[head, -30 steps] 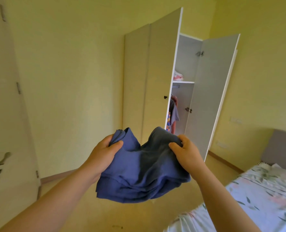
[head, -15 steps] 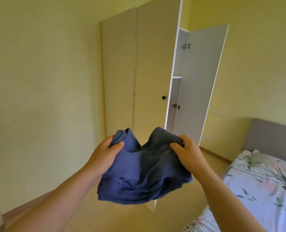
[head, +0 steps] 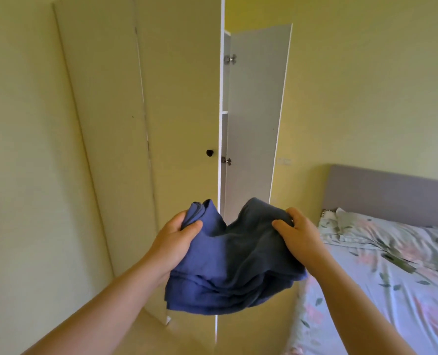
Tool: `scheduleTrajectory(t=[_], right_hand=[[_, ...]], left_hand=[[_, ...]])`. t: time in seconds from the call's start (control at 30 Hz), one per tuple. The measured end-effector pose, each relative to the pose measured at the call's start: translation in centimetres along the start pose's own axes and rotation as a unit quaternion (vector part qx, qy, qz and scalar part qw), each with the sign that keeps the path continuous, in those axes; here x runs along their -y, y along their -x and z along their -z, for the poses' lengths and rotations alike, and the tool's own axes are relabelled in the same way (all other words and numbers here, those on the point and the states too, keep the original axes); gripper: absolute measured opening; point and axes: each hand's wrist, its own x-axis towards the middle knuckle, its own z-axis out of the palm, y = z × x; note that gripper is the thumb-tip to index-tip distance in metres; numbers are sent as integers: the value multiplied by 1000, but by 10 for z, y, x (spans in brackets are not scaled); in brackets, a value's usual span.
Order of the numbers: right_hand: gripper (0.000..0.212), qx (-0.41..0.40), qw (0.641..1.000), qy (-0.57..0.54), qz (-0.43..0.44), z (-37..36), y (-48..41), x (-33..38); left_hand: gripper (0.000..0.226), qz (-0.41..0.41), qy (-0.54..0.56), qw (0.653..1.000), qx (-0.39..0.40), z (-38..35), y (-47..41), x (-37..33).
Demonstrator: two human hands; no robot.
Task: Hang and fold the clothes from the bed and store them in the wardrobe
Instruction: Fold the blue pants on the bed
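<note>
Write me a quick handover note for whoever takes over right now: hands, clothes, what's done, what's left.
Left hand grips the left end of the folded dark blue fabric garment; right hand grips its right end.
The garment is held in the air in front of the tall white wardrobe, whose right door stands open. The inside is mostly hidden; only a shelf edge shows.
Done: this garment is folded.
Left: put it in the wardrobe, then check the floral-sheeted bed for more clothes.
</note>
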Motion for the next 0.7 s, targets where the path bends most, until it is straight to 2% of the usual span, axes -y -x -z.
scheduleTrajectory(t=[0.33,0.5,0.7], right_hand=[[16,-80,993,51,-71,-21,-85,-19],[14,-141,982,82,-100,-15,-114,-25],[17,-191,964,119,-140,3,-141,-43]], left_hand=[[18,-9,16,993,120,-24,-139,21],[18,-12,47,976,213,-47,-205,26],[18,-18,69,956,285,-94,-262,32]])
